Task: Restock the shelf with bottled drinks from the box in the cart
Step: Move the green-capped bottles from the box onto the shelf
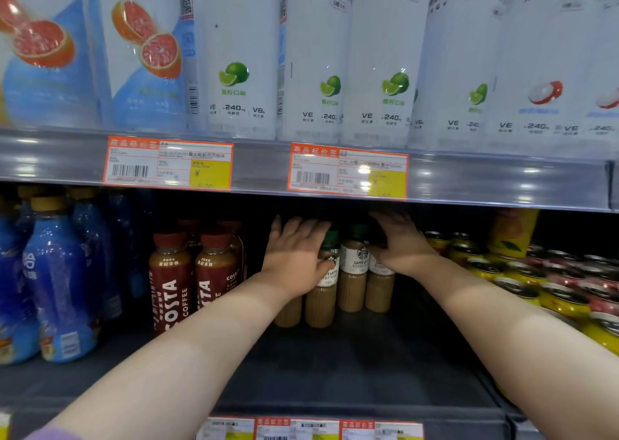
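Observation:
Several tan latte bottles with green caps and white labels stand in a tight cluster deep on the dark lower shelf. My left hand lies flat against the cluster's left side, fingers straight and thumb on a label. My right hand presses against the cluster's right side, its fingers stretched toward the back. Both forearms reach in from the front. The bottles behind my hands are partly hidden. Neither the cart nor the box is in view.
Red-brown Costa coffee bottles stand left of the cluster, and blue bottles further left. Yellow cans fill the right side. The upper shelf edge with price tags hangs low over my hands; tall white bottles stand above.

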